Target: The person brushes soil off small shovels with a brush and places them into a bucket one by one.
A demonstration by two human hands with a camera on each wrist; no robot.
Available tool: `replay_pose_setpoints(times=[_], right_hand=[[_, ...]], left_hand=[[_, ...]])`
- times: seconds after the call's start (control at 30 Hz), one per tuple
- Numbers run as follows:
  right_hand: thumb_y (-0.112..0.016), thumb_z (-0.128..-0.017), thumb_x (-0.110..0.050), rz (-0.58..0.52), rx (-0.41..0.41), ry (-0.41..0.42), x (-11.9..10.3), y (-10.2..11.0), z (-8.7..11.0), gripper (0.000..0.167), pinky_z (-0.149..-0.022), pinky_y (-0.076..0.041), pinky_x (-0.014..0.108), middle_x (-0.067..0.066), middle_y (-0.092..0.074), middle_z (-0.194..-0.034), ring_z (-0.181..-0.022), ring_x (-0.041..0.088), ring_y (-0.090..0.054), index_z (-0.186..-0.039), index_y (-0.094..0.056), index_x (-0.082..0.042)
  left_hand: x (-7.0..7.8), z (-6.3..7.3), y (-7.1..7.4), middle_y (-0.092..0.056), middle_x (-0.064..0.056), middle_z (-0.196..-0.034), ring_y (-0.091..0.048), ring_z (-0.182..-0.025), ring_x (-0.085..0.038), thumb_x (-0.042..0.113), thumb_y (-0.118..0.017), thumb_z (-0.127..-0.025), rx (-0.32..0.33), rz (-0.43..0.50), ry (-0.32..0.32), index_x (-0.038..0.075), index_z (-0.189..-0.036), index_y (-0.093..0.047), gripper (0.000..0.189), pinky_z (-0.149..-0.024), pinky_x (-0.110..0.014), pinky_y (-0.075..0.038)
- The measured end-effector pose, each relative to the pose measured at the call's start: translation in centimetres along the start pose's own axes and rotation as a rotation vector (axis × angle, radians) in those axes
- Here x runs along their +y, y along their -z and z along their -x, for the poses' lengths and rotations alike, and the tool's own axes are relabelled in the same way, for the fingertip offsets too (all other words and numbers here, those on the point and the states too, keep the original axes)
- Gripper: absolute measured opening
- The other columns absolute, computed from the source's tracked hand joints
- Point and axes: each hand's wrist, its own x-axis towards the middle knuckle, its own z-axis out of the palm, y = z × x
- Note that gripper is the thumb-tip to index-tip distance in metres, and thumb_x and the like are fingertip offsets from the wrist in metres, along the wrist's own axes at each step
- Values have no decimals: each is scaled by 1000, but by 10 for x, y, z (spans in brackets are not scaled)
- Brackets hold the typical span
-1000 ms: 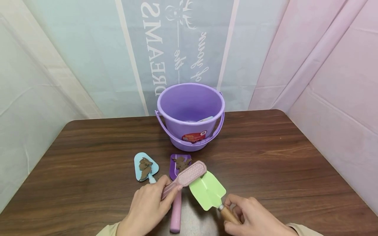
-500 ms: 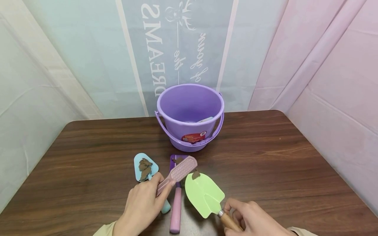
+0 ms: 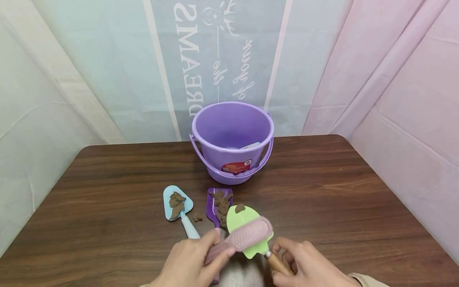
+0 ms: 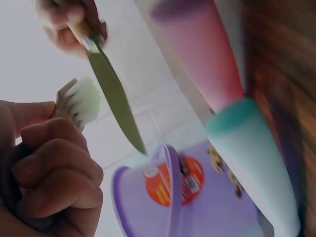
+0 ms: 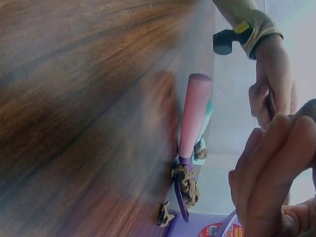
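Observation:
My left hand [image 3: 195, 259] grips the handle of a pink scrubbing brush [image 3: 251, 234], whose pale bristles [image 4: 86, 101] face the trowel. In my right hand [image 3: 308, 264], the wooden handle of a green trowel [image 3: 238, 220] is held, its blade tilted above the table. The brush head lies across the middle of that blade, slightly blurred. A brown clump [image 3: 240, 208] clings at the blade's tip. Left of it rests a purple shovel [image 3: 210, 207] with a pink handle [image 5: 194, 116], carrying brown clay-like lumps [image 5: 188, 187]. My left hand partly covers that handle.
A light-blue trowel [image 3: 167, 205] with brown lumps lies at left. Beside its handle sits a small brown crumb [image 3: 197, 217]. Behind them stands a purple bucket [image 3: 229, 163] with its handle lowered in front and something pale inside. Fabric walls [image 3: 89, 59] border the wooden table [image 3: 322, 179].
The brush has swung left off the trowel blade, then right and nearer across its middle. The trowel dipped nearer, then rose back slightly. Lumps on the purple shovel show again.

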Motion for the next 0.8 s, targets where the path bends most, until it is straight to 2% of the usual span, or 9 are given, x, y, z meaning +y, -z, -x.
replay_pose_setpoints(times=[0.1, 0.2, 0.33, 0.5, 0.63, 0.7, 0.8], right_hand=[[-71, -76, -7, -37, -23, -46, 0, 2, 0, 30, -43, -40, 11, -22, -54, -65, -54, -16, -46, -101, -55, -15], [-70, -77, -8, -68, -40, -80, 0, 4, 0, 31, -44, -42, 14, -21, -55, -66, -54, -12, -50, -104, -55, -12], [-70, -78, -8, -79, -44, -77, 0, 3, 0, 30, -44, -43, 14, -20, -56, -66, -55, -12, -50, -103, -55, -13], [-72, -75, -8, -13, -8, -17, 1, 1, 0, 30, -41, -37, 10, -23, -52, -63, -53, -19, -43, -97, -53, -17], [-72, -75, -9, 4, -4, -23, 2, 0, 1, 31, -40, -35, 9, -24, -52, -64, -52, -19, -41, -98, -53, -17], [-72, -75, -9, 10, -3, -27, 2, 0, 1, 31, -40, -35, 9, -24, -51, -63, -52, -19, -40, -98, -53, -17], [-72, -74, -8, 20, 5, -19, 2, -1, 1, 32, -41, -35, 9, -24, -49, -63, -52, -19, -39, -97, -53, -18]], left_hand=[[3, 4, -5, -30, 25, -54, -27, -48, 11, 46, -62, -90, -55, -13, -35, 24, -85, -56, 23, -44, -11, -26], [4, 7, -7, -24, 24, -56, -22, -49, 11, 48, -61, -90, -84, -32, -29, 26, -81, -54, 25, -44, -10, -23], [4, 7, -9, -25, 23, -55, -23, -48, 10, 49, -62, -89, -68, -75, -25, 23, -83, -56, 27, -43, -12, -25], [2, 5, -9, -38, 18, -49, -36, -43, 3, 49, -66, -87, -25, -132, -6, 12, -98, -65, 39, -40, -20, -32], [-1, 2, -7, -34, 19, -50, -32, -45, 3, 46, -66, -87, -3, -116, 23, 19, -87, -57, 28, -40, -19, -26], [-2, 1, -6, -30, 19, -51, -29, -46, 3, 45, -66, -88, 2, -112, 46, 23, -81, -51, 28, -42, -18, -24], [-4, -2, -4, -32, 17, -52, -30, -47, 0, 44, -68, -86, 18, -129, 86, 23, -79, -51, 28, -42, -20, -25]])
